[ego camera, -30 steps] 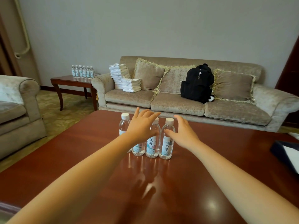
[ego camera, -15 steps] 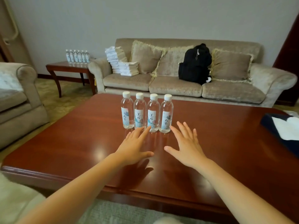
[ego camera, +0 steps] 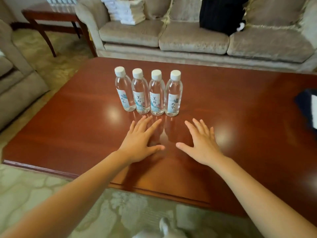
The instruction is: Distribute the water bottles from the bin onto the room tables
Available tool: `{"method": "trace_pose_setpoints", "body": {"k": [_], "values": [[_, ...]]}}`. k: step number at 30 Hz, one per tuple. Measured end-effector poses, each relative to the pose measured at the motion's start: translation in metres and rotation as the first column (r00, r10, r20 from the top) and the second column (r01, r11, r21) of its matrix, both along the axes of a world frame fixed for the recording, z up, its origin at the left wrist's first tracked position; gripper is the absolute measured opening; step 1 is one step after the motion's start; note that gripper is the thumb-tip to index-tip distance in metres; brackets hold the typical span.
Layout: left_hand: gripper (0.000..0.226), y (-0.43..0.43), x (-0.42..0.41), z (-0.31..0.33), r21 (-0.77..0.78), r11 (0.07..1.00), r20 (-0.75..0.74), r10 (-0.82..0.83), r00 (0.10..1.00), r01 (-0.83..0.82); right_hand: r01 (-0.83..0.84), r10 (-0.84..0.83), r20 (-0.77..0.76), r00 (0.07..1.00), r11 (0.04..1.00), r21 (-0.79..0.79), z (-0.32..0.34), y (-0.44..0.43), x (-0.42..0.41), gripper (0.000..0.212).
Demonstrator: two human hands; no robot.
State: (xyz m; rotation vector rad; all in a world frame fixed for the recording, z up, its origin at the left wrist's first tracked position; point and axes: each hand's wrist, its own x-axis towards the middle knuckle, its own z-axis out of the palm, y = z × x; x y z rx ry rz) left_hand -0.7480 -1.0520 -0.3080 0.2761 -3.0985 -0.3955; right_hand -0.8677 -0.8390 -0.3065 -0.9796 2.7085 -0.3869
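Clear plastic bottles (ego camera: 148,92) upright in a row, just beyond both hands; left hand (ego camera: 139,141) nearer, right hand (ego camera: 201,145) likewise flat, empty.

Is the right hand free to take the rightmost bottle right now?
Probably yes: the right hand is open and empty, with only bare tabletop between it and the rightmost bottle.

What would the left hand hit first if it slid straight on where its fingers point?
Most likely the third bottle from the left, standing just beyond the left hand; depth is unclear, so that is a guess.
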Motion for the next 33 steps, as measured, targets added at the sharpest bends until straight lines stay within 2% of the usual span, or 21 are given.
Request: {"method": "trace_pose_setpoints", "body": {"k": [2,5,9,13,19,26,33], "values": [[0.097,0.010,0.003,0.029,0.043,0.999,0.108,0.006,0.994,-0.011,0.014,-0.018,0.078,0.997,0.998,0.057,0.032,0.006,0.005,0.091],[0.097,0.025,0.009,0.083,0.068,0.998,0.225,-0.021,0.974,0.006,0.014,-0.025,0.113,0.993,0.995,0.100,0.089,0.015,0.018,0.092],[0.095,0.043,0.019,0.169,-0.002,0.999,0.302,-0.038,0.952,0.041,0.058,-0.074,0.146,0.987,0.992,0.112,0.175,0.030,0.038,0.092],[0.094,0.057,0.035,0.268,-0.039,0.998,0.327,-0.039,0.944,0.055,0.130,-0.147,0.149,0.978,0.984,0.118,0.275,0.055,0.063,0.090],[0.095,0.086,0.080,0.393,-0.076,0.973,0.307,-0.186,0.933,0.219,0.224,-0.234,0.079,0.969,0.967,0.120,0.404,0.100,0.125,0.088],[0.095,0.129,0.122,0.452,-0.075,0.920,0.245,-0.356,0.902,0.384,0.354,-0.355,-0.014,0.935,0.928,0.114,0.465,0.150,0.210,0.090],[0.096,0.189,0.143,0.465,-0.079,0.806,0.218,-0.560,0.799,0.587,0.566,-0.568,-0.029,0.823,0.813,0.137,0.478,0.216,0.294,0.092]]}}
